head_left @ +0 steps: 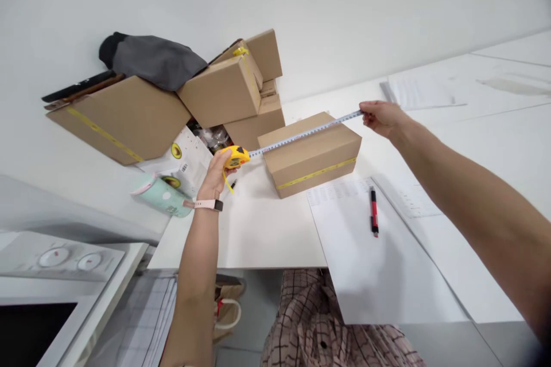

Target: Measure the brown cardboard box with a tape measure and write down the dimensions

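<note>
White surface (pixel 258 235) carries everything; a large flat carton (pixel 124 120) with a yellow tape strip leans at the far left against the wall; a big blank sheet (pixel 379 275) lies at the near edge and hangs over it; a stack of smaller cartons (pixel 224 89) sits just right of the flat carton, tilted; a grey fabric bundle (pixel 157 60) rests on top of the flat carton; the cardboard box (pixel 312 152) being measured sits mid-surface, closed, yellow tape along its front, just beyond the sheet; a mint bottle (pixel 161 195) lies on its side near the left edge; left hand (pixel 217 175) is curled around the yellow tape measure (pixel 236 156), just left of the box; right hand (pixel 381 117) has its fingertips pinched on the end of the blade (pixel 305 133), past the box's far right corner; the blade runs taut along the box's top back edge, touching or just above it, can't tell which; a red-and-black pen (pixel 374 211) lies on the sheet; a pink-strapped watch (pixel 209 205) is on the left wrist.
</note>
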Motion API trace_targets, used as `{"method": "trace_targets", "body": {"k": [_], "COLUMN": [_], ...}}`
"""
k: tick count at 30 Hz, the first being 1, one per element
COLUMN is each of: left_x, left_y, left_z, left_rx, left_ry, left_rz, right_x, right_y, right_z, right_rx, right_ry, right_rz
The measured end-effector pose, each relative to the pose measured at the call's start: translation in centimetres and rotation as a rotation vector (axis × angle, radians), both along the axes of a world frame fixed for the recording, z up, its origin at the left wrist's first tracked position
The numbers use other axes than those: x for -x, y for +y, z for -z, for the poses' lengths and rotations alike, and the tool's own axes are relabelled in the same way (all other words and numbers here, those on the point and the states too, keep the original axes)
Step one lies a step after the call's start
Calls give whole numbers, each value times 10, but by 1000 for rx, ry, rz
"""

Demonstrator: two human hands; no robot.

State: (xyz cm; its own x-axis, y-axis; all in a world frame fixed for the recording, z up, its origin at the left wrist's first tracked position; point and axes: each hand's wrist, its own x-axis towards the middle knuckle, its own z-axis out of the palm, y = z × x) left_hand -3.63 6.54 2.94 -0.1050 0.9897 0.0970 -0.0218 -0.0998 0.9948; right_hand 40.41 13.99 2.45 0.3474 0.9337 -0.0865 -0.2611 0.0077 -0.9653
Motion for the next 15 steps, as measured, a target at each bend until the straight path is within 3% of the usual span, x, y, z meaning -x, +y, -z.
{"method": "trace_targets", "body": {"k": [5, 15], "left_x": [2, -23], "left_y": [6, 14], "left_z": [15, 17], "left_rx": [46, 92], "left_ry": [-63, -168], "left_rz": [44, 151], "right_x": [24, 44], "right_y": [11, 9], "right_z": [19, 21], "right_rx": [57, 241], "right_ry": [-62, -186], "right_rz": [-15, -227]}}
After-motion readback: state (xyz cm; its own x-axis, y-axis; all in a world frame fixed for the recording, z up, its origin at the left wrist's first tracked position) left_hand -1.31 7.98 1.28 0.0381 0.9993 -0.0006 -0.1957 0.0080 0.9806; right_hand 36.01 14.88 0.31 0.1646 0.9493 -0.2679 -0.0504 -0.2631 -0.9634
